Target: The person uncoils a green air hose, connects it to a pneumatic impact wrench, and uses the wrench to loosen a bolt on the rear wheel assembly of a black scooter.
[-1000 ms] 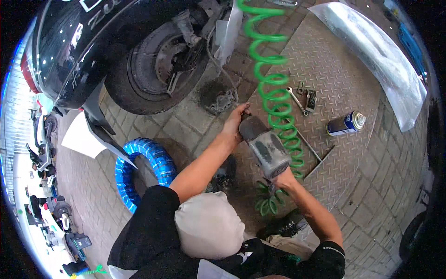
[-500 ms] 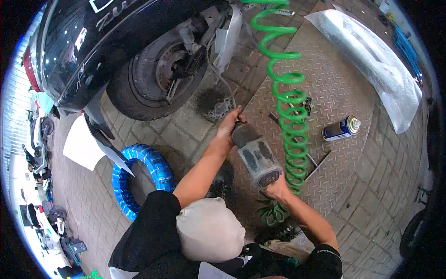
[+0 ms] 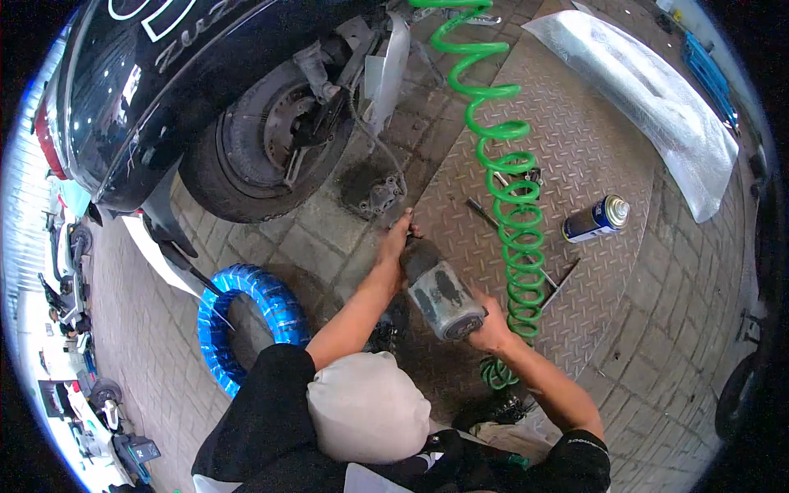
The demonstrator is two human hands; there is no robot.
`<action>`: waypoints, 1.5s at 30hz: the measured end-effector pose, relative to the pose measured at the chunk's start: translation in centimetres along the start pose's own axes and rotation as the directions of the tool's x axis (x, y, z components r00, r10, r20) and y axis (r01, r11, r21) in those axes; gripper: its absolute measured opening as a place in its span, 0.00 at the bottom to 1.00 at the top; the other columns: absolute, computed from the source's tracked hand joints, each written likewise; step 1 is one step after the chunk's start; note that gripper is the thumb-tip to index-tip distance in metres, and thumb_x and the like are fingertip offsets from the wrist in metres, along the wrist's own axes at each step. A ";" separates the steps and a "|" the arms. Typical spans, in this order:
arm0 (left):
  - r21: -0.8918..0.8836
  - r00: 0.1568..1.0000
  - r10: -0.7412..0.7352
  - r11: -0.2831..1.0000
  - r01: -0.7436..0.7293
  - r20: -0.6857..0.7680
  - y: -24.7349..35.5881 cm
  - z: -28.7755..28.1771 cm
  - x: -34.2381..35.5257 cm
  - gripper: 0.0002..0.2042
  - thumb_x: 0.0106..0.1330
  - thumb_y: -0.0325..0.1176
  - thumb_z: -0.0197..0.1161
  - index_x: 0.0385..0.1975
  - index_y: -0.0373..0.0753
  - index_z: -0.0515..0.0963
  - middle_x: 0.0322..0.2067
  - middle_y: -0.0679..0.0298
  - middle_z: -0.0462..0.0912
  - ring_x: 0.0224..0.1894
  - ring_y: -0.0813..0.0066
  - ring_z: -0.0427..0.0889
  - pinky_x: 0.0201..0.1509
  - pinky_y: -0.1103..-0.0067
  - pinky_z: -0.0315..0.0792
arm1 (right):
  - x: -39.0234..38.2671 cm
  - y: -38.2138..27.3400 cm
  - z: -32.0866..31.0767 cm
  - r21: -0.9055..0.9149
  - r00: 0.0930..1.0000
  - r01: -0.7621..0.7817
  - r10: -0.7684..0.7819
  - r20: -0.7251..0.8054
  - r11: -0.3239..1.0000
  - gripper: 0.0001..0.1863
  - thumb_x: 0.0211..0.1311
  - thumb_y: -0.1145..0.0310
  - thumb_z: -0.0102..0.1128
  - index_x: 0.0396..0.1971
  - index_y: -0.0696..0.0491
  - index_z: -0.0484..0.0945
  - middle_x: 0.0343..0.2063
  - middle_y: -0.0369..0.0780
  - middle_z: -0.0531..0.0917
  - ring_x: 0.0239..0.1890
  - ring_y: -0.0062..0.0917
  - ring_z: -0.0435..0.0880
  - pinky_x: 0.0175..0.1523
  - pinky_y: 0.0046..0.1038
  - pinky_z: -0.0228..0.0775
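Observation:
An air impact wrench [image 3: 448, 300], grey with a worn dark nose, is held in front of me and slants across the view. My left hand [image 3: 398, 246] is closed around its nose end, where a socket, if there is one, is hidden by the fingers. My right hand [image 3: 491, 327] grips the handle under the wrench's rear; the handle is mostly covered. Just beyond my left fingers a brake caliper [image 3: 383, 197] lies on the paving, its hose rising toward the vehicle. A green coiled air hose [image 3: 516, 214] hangs to the right of the wrench.
Ahead on the left stands a black vehicle [image 3: 123, 115] with its wheel [image 3: 238, 156] and brake disc exposed. A blue-wrapped tyre [image 3: 215, 329] lies at left. On the steel plate [image 3: 575, 123] are a spray can [image 3: 596, 220] and metal tools. Bubble wrap [image 3: 649, 90] lies far right.
My view has shifted a little, so the vehicle and plate appear displaced. The wrench's rear and my right hand have turned slightly; both hands keep their hold.

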State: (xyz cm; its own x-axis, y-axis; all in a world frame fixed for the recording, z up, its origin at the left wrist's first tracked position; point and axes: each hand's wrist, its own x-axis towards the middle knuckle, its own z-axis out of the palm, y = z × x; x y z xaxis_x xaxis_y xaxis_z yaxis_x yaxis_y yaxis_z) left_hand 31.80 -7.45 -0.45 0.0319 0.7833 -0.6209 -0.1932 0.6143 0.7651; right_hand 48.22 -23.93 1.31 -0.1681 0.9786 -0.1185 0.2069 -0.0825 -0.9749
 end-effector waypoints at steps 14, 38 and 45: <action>0.224 0.999 -0.014 0.974 0.025 -0.051 -1.3 -1.0 1.7 0.16 0.57 0.52 0.55 0.23 0.44 0.72 0.19 0.70 0.73 0.24 0.77 0.73 0.29 0.80 0.66 | 0.0 3.8 1.6 0.224 0.998 -0.058 0.051 0.037 0.973 0.31 0.29 0.76 0.63 0.44 0.59 0.70 0.36 0.49 0.78 0.43 0.35 0.77 0.49 0.30 0.66; 0.528 0.950 0.287 0.829 -0.183 -0.121 -0.1 -0.9 1.4 0.20 0.58 0.51 0.56 0.21 0.38 0.69 0.16 0.65 0.70 0.19 0.73 0.72 0.23 0.76 0.66 | -1.3 2.1 1.3 -0.075 0.999 -0.037 0.036 -0.013 0.996 0.33 0.28 0.75 0.63 0.45 0.61 0.68 0.39 0.53 0.76 0.46 0.45 0.73 0.51 0.33 0.65; 0.103 0.977 0.186 0.979 -0.175 -0.104 -0.3 -4.9 2.5 0.17 0.56 0.48 0.60 0.27 0.39 0.68 0.19 0.67 0.67 0.18 0.76 0.67 0.22 0.76 0.65 | -2.8 1.5 0.7 -0.152 0.973 -0.070 0.101 0.206 0.986 0.40 0.27 0.76 0.62 0.51 0.61 0.61 0.45 0.53 0.71 0.49 0.47 0.69 0.53 0.35 0.63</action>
State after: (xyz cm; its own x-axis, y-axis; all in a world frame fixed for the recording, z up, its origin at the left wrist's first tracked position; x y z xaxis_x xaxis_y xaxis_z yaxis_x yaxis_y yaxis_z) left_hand 27.13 -6.12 -3.05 -0.1069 0.8695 -0.4822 -0.0942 0.4739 0.8755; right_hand 48.32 -26.97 0.03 -0.3417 0.9053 -0.2523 0.3620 -0.1210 -0.9243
